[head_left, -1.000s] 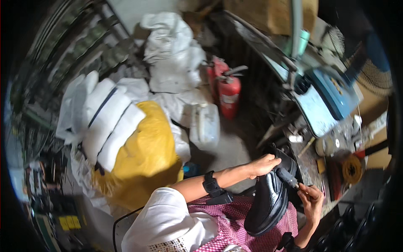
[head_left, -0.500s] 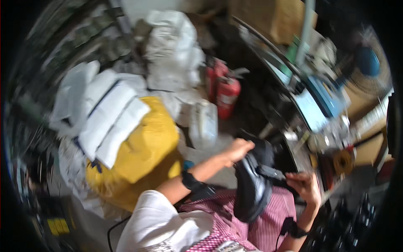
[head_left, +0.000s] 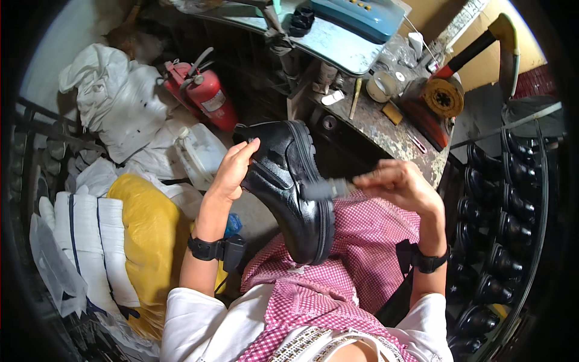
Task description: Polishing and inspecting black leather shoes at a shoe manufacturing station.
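black boot [head_left: 289,187] propped over checked lap, left hand [head_left: 232,172] cupping its upper, right hand [head_left: 401,184] pinching blurred brush [head_left: 329,190] at sole edge (bristles unclear); loose one-handed hold risks slip, smearing apron.

Red fire extinguishers [head_left: 205,93] lie by white sacks [head_left: 117,105], w/ a white jerrycan [head_left: 202,154] just beside. Yellow sack [head_left: 148,241] sits near stacked white bags [head_left: 90,238]. Cluttered workbench [head_left: 386,130] holds a blue machine [head_left: 362,15], a tape roll [head_left: 380,87] & a yellow wheel [head_left: 443,98]. Black boots on rack [head_left: 503,199] at right.
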Demonstrator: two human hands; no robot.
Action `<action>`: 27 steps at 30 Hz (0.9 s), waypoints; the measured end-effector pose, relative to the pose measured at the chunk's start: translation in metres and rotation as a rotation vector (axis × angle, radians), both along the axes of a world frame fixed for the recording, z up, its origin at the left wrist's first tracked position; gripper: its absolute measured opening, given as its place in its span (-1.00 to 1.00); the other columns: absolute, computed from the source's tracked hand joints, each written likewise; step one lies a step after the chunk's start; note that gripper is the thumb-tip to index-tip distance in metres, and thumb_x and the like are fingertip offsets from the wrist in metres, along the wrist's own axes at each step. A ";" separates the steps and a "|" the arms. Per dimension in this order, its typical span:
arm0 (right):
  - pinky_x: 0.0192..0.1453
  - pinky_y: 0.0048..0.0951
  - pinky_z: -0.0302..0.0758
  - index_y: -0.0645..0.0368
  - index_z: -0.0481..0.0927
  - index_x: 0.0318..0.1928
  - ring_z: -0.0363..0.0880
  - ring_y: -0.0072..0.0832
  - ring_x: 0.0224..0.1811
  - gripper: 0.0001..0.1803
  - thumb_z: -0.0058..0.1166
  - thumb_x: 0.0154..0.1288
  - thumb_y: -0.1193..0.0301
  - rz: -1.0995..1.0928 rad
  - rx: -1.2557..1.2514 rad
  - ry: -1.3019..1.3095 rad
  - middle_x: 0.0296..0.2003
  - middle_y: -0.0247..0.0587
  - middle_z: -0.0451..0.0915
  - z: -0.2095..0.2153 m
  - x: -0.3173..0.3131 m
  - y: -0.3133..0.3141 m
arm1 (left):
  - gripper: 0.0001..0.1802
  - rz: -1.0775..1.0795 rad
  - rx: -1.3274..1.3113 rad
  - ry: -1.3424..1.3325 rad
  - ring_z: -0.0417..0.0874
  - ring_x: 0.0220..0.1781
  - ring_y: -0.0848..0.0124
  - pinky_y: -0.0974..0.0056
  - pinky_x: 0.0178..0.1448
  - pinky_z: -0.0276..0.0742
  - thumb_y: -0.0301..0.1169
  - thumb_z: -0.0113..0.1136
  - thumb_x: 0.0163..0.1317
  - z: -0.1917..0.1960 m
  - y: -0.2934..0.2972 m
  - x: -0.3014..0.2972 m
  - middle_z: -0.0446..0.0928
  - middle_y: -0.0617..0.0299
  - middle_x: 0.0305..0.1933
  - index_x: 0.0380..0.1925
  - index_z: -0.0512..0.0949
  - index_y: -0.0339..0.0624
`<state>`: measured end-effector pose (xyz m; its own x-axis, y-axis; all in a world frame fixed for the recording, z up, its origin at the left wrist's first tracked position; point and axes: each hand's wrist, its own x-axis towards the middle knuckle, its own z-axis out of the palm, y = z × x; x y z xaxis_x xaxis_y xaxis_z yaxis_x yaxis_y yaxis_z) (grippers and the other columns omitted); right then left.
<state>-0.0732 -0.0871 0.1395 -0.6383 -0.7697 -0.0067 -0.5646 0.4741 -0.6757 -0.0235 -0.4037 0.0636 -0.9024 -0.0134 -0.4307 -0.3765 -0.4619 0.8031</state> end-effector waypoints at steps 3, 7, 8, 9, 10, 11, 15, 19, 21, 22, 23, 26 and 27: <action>-0.41 -0.45 0.45 -0.03 0.70 -0.18 0.52 -0.49 -0.49 -0.74 0.28 0.04 0.39 -0.060 -0.060 -0.121 -0.53 -0.34 0.57 -0.014 -0.008 0.006 | -0.78 -0.032 0.026 -0.010 0.62 -0.38 0.53 0.45 -0.29 0.55 -0.29 0.01 0.32 -0.001 0.006 -0.007 0.59 0.27 -0.34 -0.30 0.52 -0.21; -0.40 -0.44 0.44 -0.04 0.71 -0.20 0.51 -0.49 -0.50 -0.75 0.28 0.03 0.40 -0.047 -0.081 -0.190 -0.55 -0.35 0.54 -0.026 -0.006 0.016 | -0.84 -0.059 0.130 -0.049 0.65 -0.42 0.46 0.40 -0.33 0.61 -0.34 0.05 0.30 -0.009 0.009 -0.016 0.60 0.22 -0.35 -0.31 0.51 -0.19; -0.40 -0.45 0.43 -0.04 0.71 -0.19 0.51 -0.49 -0.50 -0.74 0.29 0.03 0.40 -0.112 -0.067 -0.133 -0.54 -0.35 0.54 -0.028 -0.009 0.016 | -0.82 -0.083 0.137 -0.037 0.65 -0.41 0.45 0.39 -0.31 0.62 -0.34 0.02 0.31 -0.011 0.011 -0.021 0.61 0.20 -0.34 -0.28 0.51 -0.22; -0.40 -0.46 0.43 -0.04 0.71 -0.19 0.51 -0.49 -0.50 -0.75 0.29 0.03 0.38 -0.089 -0.074 -0.173 -0.55 -0.35 0.54 -0.029 -0.010 0.020 | -0.78 -0.107 0.154 -0.025 0.66 -0.38 0.43 0.37 -0.29 0.63 -0.33 -0.01 0.33 -0.015 0.012 -0.025 0.61 0.18 -0.31 -0.24 0.51 -0.26; -0.40 -0.46 0.43 -0.04 0.71 -0.19 0.51 -0.49 -0.50 -0.75 0.29 0.03 0.38 -0.102 -0.075 -0.177 -0.55 -0.35 0.54 -0.030 -0.009 0.023 | -0.78 -0.119 0.154 -0.031 0.66 -0.38 0.43 0.37 -0.29 0.63 -0.33 -0.01 0.33 -0.015 0.015 -0.027 0.61 0.18 -0.31 -0.24 0.51 -0.26; -0.40 -0.46 0.42 -0.04 0.71 -0.20 0.51 -0.49 -0.50 -0.75 0.28 0.04 0.36 -0.060 -0.109 -0.212 -0.55 -0.35 0.54 -0.032 -0.007 0.025 | -0.77 -0.147 0.135 -0.039 0.65 -0.36 0.46 0.39 -0.26 0.61 -0.32 -0.01 0.34 -0.016 0.019 -0.029 0.61 0.20 -0.30 -0.24 0.52 -0.26; -0.40 -0.47 0.42 -0.04 0.71 -0.20 0.51 -0.49 -0.50 -0.75 0.29 0.03 0.34 -0.121 -0.113 -0.248 -0.55 -0.34 0.54 -0.039 -0.005 0.040 | -0.76 -0.203 0.120 -0.035 0.64 -0.31 0.50 0.41 -0.20 0.58 -0.32 -0.02 0.34 -0.021 0.034 -0.040 0.61 0.23 -0.27 -0.20 0.52 -0.26; -0.38 -0.47 0.43 -0.02 0.70 -0.18 0.54 -0.50 -0.47 -0.75 0.27 0.06 0.36 -0.182 -0.123 -0.324 -0.51 -0.33 0.57 -0.051 0.006 0.054 | -0.75 -0.258 0.141 -0.071 0.64 -0.30 0.49 0.41 -0.18 0.58 -0.31 -0.02 0.34 -0.035 0.052 -0.041 0.60 0.23 -0.24 -0.18 0.52 -0.25; -0.35 -0.47 0.45 0.00 0.69 -0.16 0.56 -0.50 -0.44 -0.74 0.27 0.06 0.36 -0.263 -0.060 -0.346 -0.48 -0.33 0.60 -0.056 0.012 0.065 | -0.74 -0.209 0.092 -0.082 0.62 -0.29 0.52 0.42 -0.18 0.55 -0.30 -0.03 0.35 -0.040 0.067 -0.042 0.59 0.24 -0.21 -0.15 0.51 -0.24; -0.33 -0.49 0.46 0.00 0.69 -0.16 0.57 -0.50 -0.41 -0.74 0.26 0.07 0.37 -0.138 -0.175 -0.336 -0.45 -0.31 0.61 -0.067 0.017 0.071 | -0.74 -0.222 0.094 -0.087 0.62 -0.29 0.52 0.42 -0.18 0.55 -0.30 -0.03 0.35 -0.048 0.074 -0.041 0.59 0.24 -0.21 -0.15 0.51 -0.24; -0.30 -0.49 0.46 0.00 0.69 -0.16 0.57 -0.49 -0.40 -0.74 0.26 0.07 0.38 -0.150 -0.117 -0.393 -0.43 -0.30 0.62 -0.066 0.022 0.069 | -0.74 -0.241 0.048 -0.070 0.61 -0.30 0.53 0.44 -0.19 0.54 -0.29 -0.03 0.35 -0.057 0.080 -0.040 0.59 0.25 -0.21 -0.14 0.51 -0.24; -0.24 -0.45 0.47 0.02 0.69 -0.17 0.60 -0.46 -0.34 -0.77 0.24 0.10 0.39 -0.361 -0.102 -0.398 -0.39 -0.25 0.64 -0.077 0.029 0.076 | -0.72 -0.288 0.006 -0.055 0.56 -0.30 0.59 0.47 -0.19 0.49 -0.27 -0.04 0.36 -0.071 0.088 -0.041 0.57 0.31 -0.23 -0.13 0.50 -0.25; -0.25 -0.46 0.47 0.03 0.69 -0.17 0.60 -0.47 -0.36 -0.77 0.24 0.10 0.38 -0.379 -0.089 -0.379 -0.40 -0.25 0.64 -0.080 0.030 0.080 | -0.72 -0.336 -0.011 -0.048 0.56 -0.30 0.59 0.47 -0.19 0.49 -0.27 -0.05 0.37 -0.072 0.088 -0.043 0.56 0.32 -0.24 -0.14 0.50 -0.24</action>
